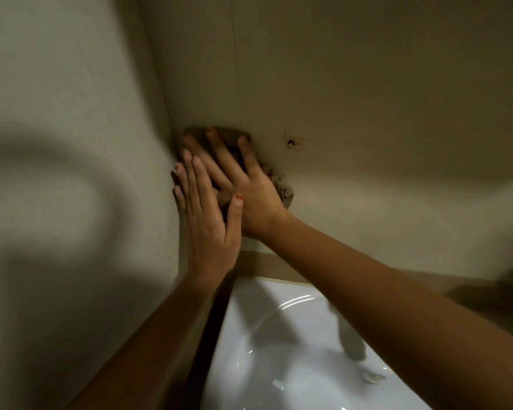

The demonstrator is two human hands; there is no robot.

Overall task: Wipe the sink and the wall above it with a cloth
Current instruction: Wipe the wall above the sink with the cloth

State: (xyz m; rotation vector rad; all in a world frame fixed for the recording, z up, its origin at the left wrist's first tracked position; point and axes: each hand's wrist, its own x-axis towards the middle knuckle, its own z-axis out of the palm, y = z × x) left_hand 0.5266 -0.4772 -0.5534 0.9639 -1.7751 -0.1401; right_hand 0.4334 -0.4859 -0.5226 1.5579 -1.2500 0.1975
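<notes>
A brown, crumpled cloth (227,135) lies pressed flat against the beige wall (367,113) in its left corner, above the glossy white sink (279,350).

No text, label, brand, number or sign can be read anywhere in this view.

Open back wall (367,84) rightward; side wall (57,119) close on left.
</notes>
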